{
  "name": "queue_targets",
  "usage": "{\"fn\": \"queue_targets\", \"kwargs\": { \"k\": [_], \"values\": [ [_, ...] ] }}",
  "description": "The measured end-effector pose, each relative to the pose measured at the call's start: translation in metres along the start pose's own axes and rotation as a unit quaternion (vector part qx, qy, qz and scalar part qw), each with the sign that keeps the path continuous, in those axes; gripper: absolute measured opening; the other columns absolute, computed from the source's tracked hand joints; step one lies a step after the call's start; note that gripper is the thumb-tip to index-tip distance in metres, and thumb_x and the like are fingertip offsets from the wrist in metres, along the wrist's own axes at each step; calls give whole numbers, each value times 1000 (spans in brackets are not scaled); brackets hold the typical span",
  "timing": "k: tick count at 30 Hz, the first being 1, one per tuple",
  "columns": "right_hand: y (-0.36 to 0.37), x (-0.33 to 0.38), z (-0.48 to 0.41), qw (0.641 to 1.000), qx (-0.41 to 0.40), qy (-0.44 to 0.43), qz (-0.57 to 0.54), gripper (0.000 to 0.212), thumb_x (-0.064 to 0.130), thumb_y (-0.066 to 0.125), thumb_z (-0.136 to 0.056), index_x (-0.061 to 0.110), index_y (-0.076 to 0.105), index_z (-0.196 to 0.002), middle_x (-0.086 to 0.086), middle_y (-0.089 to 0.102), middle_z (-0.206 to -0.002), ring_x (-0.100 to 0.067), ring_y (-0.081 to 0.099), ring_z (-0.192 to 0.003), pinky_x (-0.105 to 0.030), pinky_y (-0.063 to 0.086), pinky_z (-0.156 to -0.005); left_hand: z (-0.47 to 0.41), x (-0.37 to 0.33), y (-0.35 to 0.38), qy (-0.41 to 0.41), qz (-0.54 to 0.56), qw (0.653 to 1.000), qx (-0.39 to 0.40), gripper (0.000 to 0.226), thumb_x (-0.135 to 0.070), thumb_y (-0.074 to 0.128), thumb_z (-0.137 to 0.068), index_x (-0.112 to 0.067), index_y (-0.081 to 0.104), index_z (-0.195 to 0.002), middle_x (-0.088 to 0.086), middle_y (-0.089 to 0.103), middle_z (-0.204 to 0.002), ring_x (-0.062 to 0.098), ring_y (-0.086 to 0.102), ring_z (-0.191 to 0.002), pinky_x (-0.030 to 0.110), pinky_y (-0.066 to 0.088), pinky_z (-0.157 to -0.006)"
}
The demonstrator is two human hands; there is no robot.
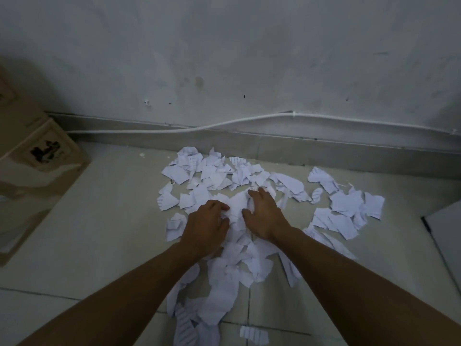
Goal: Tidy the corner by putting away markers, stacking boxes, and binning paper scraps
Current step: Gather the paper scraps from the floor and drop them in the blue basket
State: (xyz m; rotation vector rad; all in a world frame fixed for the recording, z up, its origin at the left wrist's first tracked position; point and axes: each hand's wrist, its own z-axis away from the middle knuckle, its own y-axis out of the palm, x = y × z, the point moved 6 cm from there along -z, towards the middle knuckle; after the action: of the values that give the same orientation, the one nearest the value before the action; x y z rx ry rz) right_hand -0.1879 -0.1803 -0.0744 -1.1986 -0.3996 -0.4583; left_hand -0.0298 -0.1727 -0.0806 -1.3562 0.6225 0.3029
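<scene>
Both hands were down in the paper scraps (214,176) by the skirting (274,146). Left hand (207,221) curled into them, right hand (264,213) clawed over the mound. Box (47,148) print was blurred, unreadable. Bare floor (112,221) lay open leftward.

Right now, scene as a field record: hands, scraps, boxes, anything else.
left hand: fingers curled into the middle bunch of paper scraps
right hand: cupped round the same bunch
paper scraps: torn white pieces spread over the tiled floor
cardboard boxes: left, by the wall
cable: white, along the wall's base
bin: not in view
</scene>
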Motion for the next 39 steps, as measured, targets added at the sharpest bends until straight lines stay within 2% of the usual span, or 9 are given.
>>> {"fn": "queue_targets", "kwargs": {
  "k": [6,11,15,21,28,31,34,37,39],
  "values": [
    [1,39,-25,981,-118,-154,-17,35,37,47,-99,20,62,-126,-1,70,-117,-21,64,-107,-47,46,-99,-23,22,-44,6,-21,981,-191,38,-43,43,-92,-19,66,-110,3,67,-109,25,60,-102,41,44,-90],
    [-16,56,-80,971,-174,-160,20,39,29,54,-98,13,57,-133,-8,56,-139,-29,46,-131,-45,34,-108,-47,67,-75,-100,-7,952,-288,41,-41,50,-91,-19,59,-124,6,59,-132,28,50,-125,49,37,-105],
    [22,65,-109,988,-62,-118,80,59,47,36,-102,17,31,-153,-9,27,-162,-28,21,-150,-50,15,-118,-58,113,-66,-246,11,949,-194,60,-52,44,-96,-23,34,-148,6,23,-161,27,12,-150,56,9,-119],
    [24,120,-118,927,-218,-295,78,40,42,42,-95,19,69,-114,-4,66,-111,-25,59,-103,-45,40,-89,-45,136,-52,-221,-41,952,-208,79,-67,19,-91,-20,22,-154,6,21,-162,25,12,-151,46,6,-121],
    [69,148,-176,964,-6,-253,86,55,44,40,-102,20,35,-152,-3,31,-160,-23,22,-149,-46,12,-120,-46,133,-47,-179,-63,957,-220,79,-70,12,-89,-29,10,-156,3,14,-164,22,12,-151,45,4,-121],
    [74,153,-164,946,-51,-318,21,44,40,37,-97,17,69,-116,-2,66,-126,-22,55,-121,-45,31,-111,-49,133,-45,-165,-95,959,-208,70,-60,14,-93,-29,12,-156,4,14,-164,25,14,-150,51,7,-120],
    [61,149,-150,927,-29,-370,-46,42,40,43,-97,11,69,-79,-3,70,-80,-22,64,-76,-44,50,-78,-48,129,-48,-155,-106,959,-212,57,-49,17,-98,-29,32,-150,6,31,-159,27,22,-148,57,14,-118],
    [42,127,-143,936,-56,-346,15,57,67,44,-86,25,70,-115,-1,67,-126,-21,59,-119,-51,39,-107,-47,128,-49,-152,-90,962,-209,51,-49,23,-100,-29,47,-140,5,35,-157,27,23,-147,52,12,-120],
    [42,104,-135,958,-10,-275,78,90,86,39,-71,36,42,-146,3,31,-160,-19,22,-149,-55,10,-121,-46,129,-48,-139,-92,964,-207,48,-48,27,-100,-29,51,-137,5,37,-155,27,25,-147,48,15,-120]
  ]
}}
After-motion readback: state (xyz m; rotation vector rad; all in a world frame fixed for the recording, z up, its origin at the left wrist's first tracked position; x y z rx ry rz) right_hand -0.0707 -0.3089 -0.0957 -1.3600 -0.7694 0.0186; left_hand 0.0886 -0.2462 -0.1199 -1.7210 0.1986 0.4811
